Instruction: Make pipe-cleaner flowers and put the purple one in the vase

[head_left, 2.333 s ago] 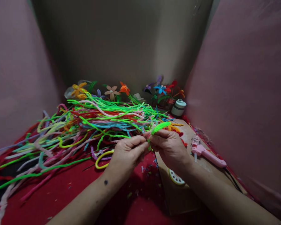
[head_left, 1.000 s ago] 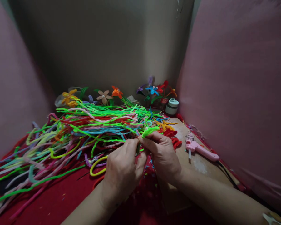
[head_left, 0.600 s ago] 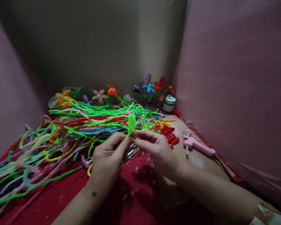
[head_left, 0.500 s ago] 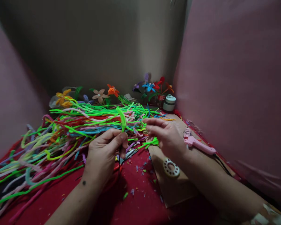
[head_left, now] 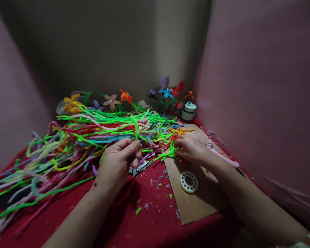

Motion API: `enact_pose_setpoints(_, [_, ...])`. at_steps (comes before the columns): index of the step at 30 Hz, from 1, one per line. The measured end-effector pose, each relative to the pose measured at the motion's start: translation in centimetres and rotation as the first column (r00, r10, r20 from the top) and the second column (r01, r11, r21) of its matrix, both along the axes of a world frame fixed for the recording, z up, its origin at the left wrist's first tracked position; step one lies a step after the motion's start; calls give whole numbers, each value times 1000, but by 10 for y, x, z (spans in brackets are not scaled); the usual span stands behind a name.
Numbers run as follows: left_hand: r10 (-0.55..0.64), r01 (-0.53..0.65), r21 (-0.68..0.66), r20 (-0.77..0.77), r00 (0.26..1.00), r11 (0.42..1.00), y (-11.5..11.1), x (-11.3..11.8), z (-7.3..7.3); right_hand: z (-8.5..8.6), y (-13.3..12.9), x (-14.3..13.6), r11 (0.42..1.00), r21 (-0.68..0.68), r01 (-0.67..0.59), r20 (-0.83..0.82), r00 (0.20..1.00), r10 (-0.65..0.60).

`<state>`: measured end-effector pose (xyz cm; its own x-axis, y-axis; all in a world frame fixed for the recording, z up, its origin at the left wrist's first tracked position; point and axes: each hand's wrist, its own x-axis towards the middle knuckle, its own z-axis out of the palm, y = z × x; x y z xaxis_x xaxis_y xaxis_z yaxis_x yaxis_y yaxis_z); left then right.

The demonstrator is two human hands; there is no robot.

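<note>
My left hand (head_left: 120,156) is pinched closed around the lower end of a bright green pipe cleaner piece (head_left: 136,126), which stands upright above the fingertips. On the cardboard's far part, my right hand (head_left: 192,148) has its fingers curled down at a small bunch of green pipe cleaner pieces (head_left: 171,152); its fingertips are partly hidden. Scissors (head_left: 142,168) lie on the red cloth just right of my left hand. A white ring with holes (head_left: 188,182) rests on the cardboard sheet (head_left: 193,208) below my right wrist.
A big heap of coloured pipe cleaners (head_left: 74,144) spreads across the left and middle. Behind it are pipe cleaner flowers (head_left: 112,102) and a lidded jar (head_left: 188,111). A pink glue gun (head_left: 226,157) lies beyond my right forearm. Fuzzy scraps dot the red cloth (head_left: 150,224).
My right hand has moved down from beside the held piece to the green bunch on the cardboard, its fingers curling. My left hand keeps its pinch, and the held piece has turned slightly.
</note>
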<state>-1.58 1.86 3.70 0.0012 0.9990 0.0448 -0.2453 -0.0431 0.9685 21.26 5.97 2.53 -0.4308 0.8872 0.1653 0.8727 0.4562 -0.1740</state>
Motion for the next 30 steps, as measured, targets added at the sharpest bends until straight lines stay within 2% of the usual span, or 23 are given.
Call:
enact_pose_setpoints(2, [2,-2,-3,-7,1000,1000,0,0,-1,-5,-1,0,1000,16,3,45,999,-4])
enact_pose_setpoints(5, [-15,15,-6,25,1000,1000,0,0,-2,-10,0,1,999,21,-29,15,999,28])
enact_pose_setpoints(7, [-45,48,-30,84,995,998,0,-1,-3,-9,0,2,998,40,-42,-57,997,44])
enact_pose_setpoints(10, [-92,117,-114,202,975,987,1,-2,-4,-2,-1,3,993,108,-54,-267,960,81])
enact_pose_setpoints(12, [-110,162,-184,264,958,969,2,-1,-7,3,-2,3,981,190,-28,-453,884,113])
enact_pose_setpoints(14, [-107,181,-235,299,948,955,1,2,-9,6,-4,2,969,248,16,-630,762,148])
enact_pose_setpoints(17, [-94,171,-242,300,949,955,0,6,-14,4,-8,0,957,287,38,-785,582,212])
enact_pose_setpoints(20, [-110,181,-241,282,953,953,-2,9,-16,1,-11,-3,954,301,12,-823,509,253])
enact_pose_setpoints(26, [-131,214,-258,304,944,942,-7,16,-14,-2,-15,-9,955,297,-8,-834,485,263])
enact_pose_setpoints(30, [-220,315,-219,371,902,923,-10,24,-13,-1,-23,-16,937,345,-50,-821,467,327])
